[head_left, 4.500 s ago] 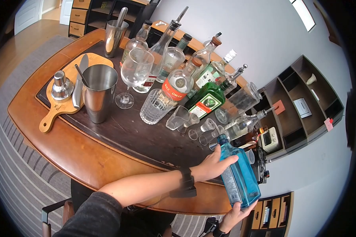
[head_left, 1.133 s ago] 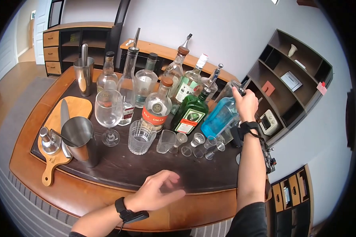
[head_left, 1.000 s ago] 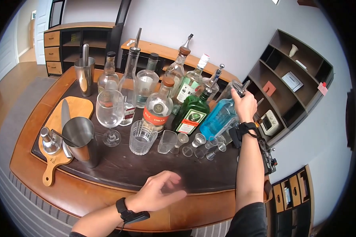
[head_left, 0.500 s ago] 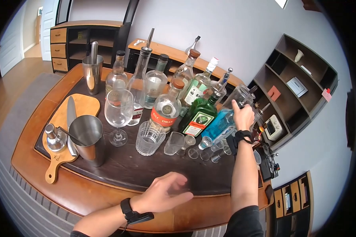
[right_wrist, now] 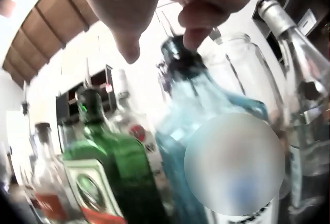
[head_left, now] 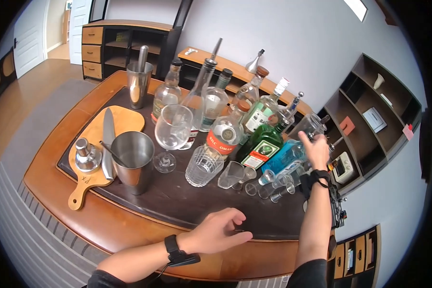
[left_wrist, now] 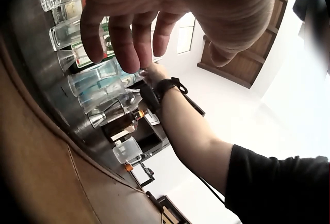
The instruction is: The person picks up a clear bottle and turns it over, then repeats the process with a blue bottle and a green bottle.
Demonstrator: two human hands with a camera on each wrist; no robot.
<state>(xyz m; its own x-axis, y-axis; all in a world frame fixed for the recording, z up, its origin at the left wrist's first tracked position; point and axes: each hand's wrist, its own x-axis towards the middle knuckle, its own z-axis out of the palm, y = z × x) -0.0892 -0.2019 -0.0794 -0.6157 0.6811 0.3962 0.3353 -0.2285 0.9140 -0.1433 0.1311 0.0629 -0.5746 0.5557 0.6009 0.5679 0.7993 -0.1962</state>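
The blue bottle [head_left: 285,156] now stands on the worktop [head_left: 259,211] beside the green bottle [head_left: 261,146], apparently set down, the right hand [head_left: 317,151] having loosened to a wide grip, though blur obscures any fingertip contact; the left hand [head_left: 216,231] hangs relaxed, empty.

Bears, as a brown-bordered table [head_left: 48,175] with a dark inset top, a wooden cutting board [head_left: 126,119] at the left, a wide metal tin [head_left: 135,174] just beside it and a narrower tin [head_left: 137,91] farther back. Holds a stemmed glass [head_left: 173,128] and a cut-glass tumbler [head_left: 202,168] near the middle, then an orange-labelled bottle [head_left: 223,137], green bottle [head_left: 261,146] and blue bottle [head_left: 284,157] behind small clear glasses [head_left: 267,178].
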